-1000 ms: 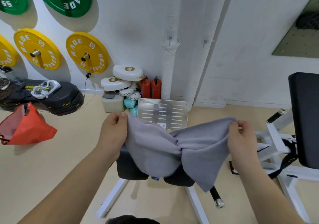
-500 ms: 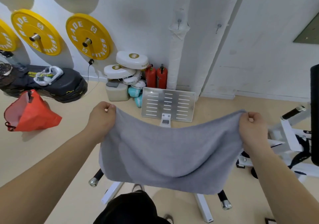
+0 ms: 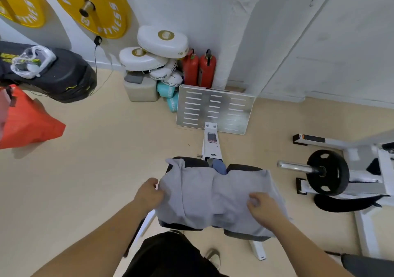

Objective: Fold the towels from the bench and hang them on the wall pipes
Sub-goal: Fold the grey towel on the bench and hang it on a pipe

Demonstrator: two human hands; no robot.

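Note:
A grey towel (image 3: 211, 197) lies spread over the black padded bench (image 3: 191, 162), covering most of the pad. My left hand (image 3: 149, 194) grips the towel's left edge. My right hand (image 3: 263, 207) rests on the towel's near right part, fingers curled into the cloth. A bit of blue cloth (image 3: 220, 168) pokes out from under the towel's far edge. White wrapped wall pipes (image 3: 236, 31) rise along the wall behind the bench.
A metal footplate (image 3: 215, 110) stands at the bench's far end. Two red extinguishers (image 3: 199, 68) and white pads (image 3: 162, 42) sit by the wall. A barbell plate on a white frame (image 3: 327, 172) is to the right. An orange bag (image 3: 27, 121) lies left.
The towel, held up and stretched between both hands before, has come down onto the bench pad. Both hands have lowered with it, and the view has tilted downward.

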